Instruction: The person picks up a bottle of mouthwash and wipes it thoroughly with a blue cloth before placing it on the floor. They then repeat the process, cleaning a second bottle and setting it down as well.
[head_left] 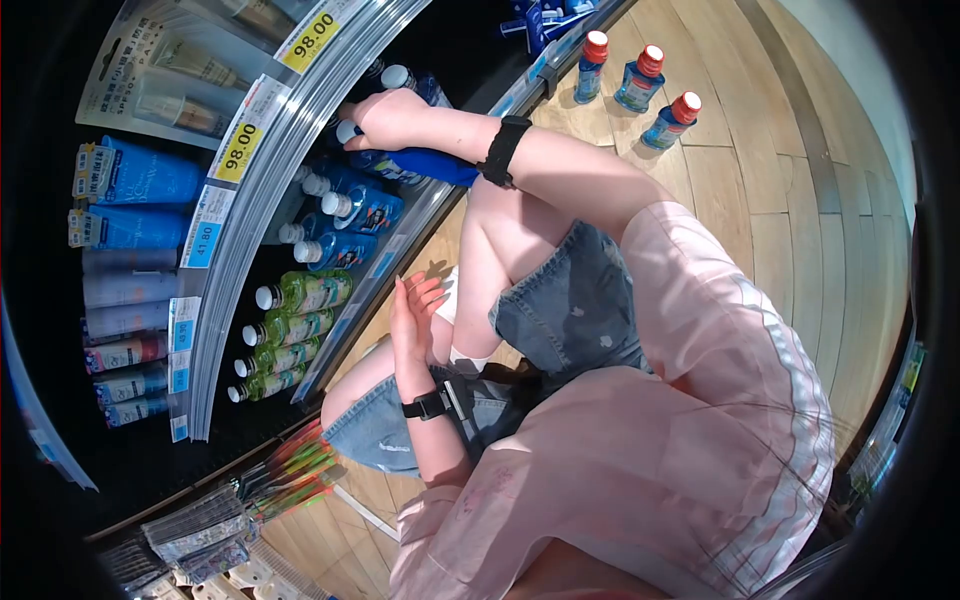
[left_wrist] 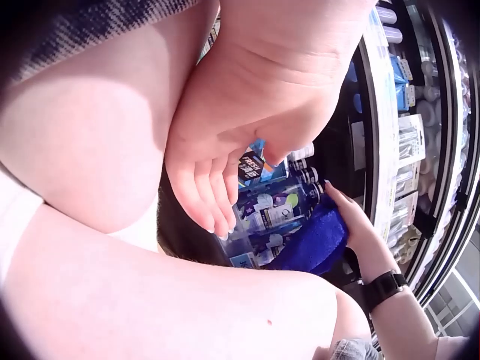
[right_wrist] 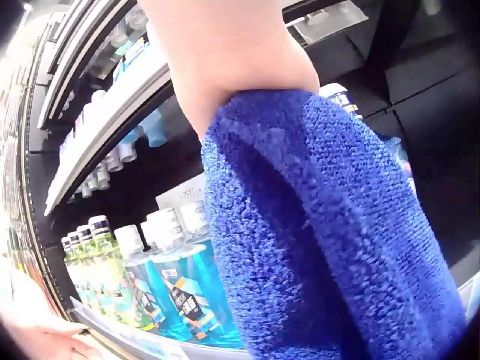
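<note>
My right hand (head_left: 385,118) reaches under the shelf above and grips a blue cloth (head_left: 435,167) beside white-capped bottles. The cloth (right_wrist: 322,225) hangs in thick folds in the right wrist view, hiding most of the fingers. In the left wrist view the right hand (left_wrist: 351,214) holds its upper end against dark-capped bottles (left_wrist: 274,217). My left hand (head_left: 412,315) is held over my knees, palm up, fingers relaxed and holding nothing. Blue mouthwash bottles (right_wrist: 187,289) stand on the lower shelf to the left of the cloth in the right wrist view.
Green bottles (head_left: 310,292) line the same lower shelf. Three red-capped bottles (head_left: 638,85) stand on the wooden floor (head_left: 745,190). Above the lower shelf juts another shelf's edge with price tags (head_left: 240,145). Blue tubes (head_left: 150,175) lie beyond that edge.
</note>
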